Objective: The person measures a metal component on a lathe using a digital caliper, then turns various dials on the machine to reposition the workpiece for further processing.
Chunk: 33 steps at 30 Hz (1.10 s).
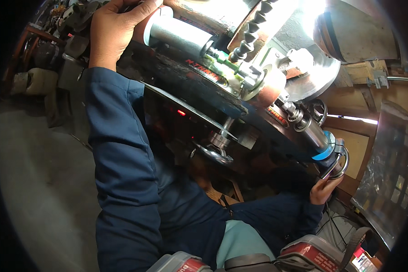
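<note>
Before me is a grinding machine (233, 102) with a slim greenish metal shaft (224, 60) held between two end fittings. My left hand (113, 31) is closed over the rounded end of the grey cylindrical headstock (179, 32) at the upper left; the picture's edge cuts off part of the fingers. At the right, my right hand (324, 190) has its fingers around a curved metal handle (346, 161). This handle is at the outer end of the tailstock (315, 136), beside a blue ring (325, 147). A large grinding wheel (319, 75) stands behind the shaft, partly hidden by fittings.
A black segmented coolant hose (251, 36) comes down to the shaft under a bright lamp. A metal handwheel (215, 155) sticks out below the machine bed, near my body. A clear plastic sheet (381, 181) hangs at the right. Cluttered containers (34, 81) stand at the far left.
</note>
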Motion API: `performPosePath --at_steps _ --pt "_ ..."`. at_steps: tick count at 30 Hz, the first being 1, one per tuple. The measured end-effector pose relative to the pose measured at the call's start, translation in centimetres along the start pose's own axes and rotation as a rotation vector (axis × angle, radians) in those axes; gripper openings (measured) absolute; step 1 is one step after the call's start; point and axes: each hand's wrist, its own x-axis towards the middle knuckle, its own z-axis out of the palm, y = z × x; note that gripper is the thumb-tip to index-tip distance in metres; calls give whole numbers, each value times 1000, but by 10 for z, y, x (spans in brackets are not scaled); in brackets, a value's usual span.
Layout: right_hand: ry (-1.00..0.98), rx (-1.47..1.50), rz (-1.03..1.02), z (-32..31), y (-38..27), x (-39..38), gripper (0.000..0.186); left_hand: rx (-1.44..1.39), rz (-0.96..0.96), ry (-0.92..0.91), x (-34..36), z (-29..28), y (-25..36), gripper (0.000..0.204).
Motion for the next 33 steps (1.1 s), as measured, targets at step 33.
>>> performPosePath --at_steps 33 --pt "473 -200 -91 42 -48 27 48 -102 -78 75 3 4 -8 24"
